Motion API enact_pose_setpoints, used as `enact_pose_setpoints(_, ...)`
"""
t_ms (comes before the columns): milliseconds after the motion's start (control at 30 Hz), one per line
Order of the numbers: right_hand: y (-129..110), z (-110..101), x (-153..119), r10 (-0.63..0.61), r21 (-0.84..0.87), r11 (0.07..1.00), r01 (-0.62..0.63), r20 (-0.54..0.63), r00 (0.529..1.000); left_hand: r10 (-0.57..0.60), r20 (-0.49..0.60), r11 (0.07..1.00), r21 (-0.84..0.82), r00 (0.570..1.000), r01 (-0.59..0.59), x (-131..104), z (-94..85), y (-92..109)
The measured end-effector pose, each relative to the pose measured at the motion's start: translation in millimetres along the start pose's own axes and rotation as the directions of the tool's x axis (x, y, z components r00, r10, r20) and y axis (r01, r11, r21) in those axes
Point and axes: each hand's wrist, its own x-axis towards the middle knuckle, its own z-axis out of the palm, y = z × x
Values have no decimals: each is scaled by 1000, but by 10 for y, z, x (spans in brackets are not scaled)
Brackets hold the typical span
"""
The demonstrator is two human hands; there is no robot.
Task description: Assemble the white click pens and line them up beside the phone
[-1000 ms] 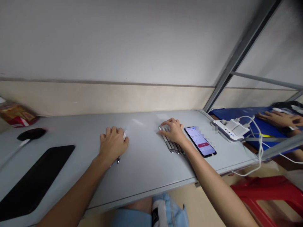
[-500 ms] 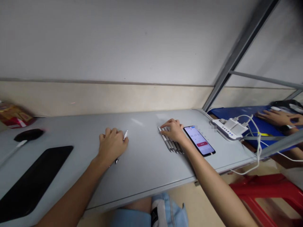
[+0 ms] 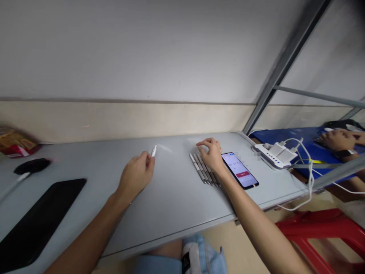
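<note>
My left hand (image 3: pixel 137 171) is closed around a white pen (image 3: pixel 154 150) over the left-middle of the grey desk. The pen's pale end sticks up past my thumb and fingers; the rest is hidden. A small shiny tip shows below my left wrist, too little to name. Several silver-grey pens (image 3: pixel 201 171) lie side by side in a slanted row on the right. Above their far ends hovers my right hand (image 3: pixel 211 154), with thumb and forefinger slightly apart and nothing seen between them. My right hand and forearm cover part of the row.
Right of the pens lies a phone (image 3: pixel 241 170) with a lit timer screen. Beyond it are a white power strip (image 3: pixel 270 156) and cables. A black mat (image 3: pixel 42 220), a black oval device (image 3: pixel 32 166) and a red-yellow packet (image 3: pixel 17 142) are left. Another person's hands (image 3: pixel 339 140) are far right.
My left hand has turned and raised the white pen, moving slightly away from me. My right hand has lifted off the pen row, so more of the pens show.
</note>
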Motion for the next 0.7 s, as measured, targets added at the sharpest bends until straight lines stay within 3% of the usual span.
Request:
enact_pose_setpoints(100, 1, -22, 22, -66, 120, 989, 82, -132, 989, 72, 21, 968, -243, 997, -65, -7, -2, 55)
enact_pose_setpoints(167, -38, -36, 9, -135, 230, 961, 156, -106, 985, 153, 53, 946, -298, 987, -130, -21, 19, 95)
enact_pose_setpoints(300, -203, -13, -101, -301, 434, 878, 202, 172, 938, 304, 57, 902, -339, 951, -267, -56, 90, 143)
enact_pose_setpoints(367, -286, 32, -169, -370, 445, 872, 205, 326, 870, 371, 67, 870, -374, 926, -322, -70, 122, 142)
enact_pose_setpoints(433, -341, 82, -217, -408, 378, 888, 262, 382, 830, 403, 82, 856, -387, 912, -343, -76, 137, 131)
enact_pose_setpoints(533, -358, 120, -235, -372, 327, 911, 252, 385, 845, 367, 78, 886, -332, 927, -323, -69, 131, 107)
enact_pose_setpoints(700, -304, 71, -179, -161, 458, 888, -46, 403, 901, 349, 37, 922, -194, 937, -336, -32, 124, 51)
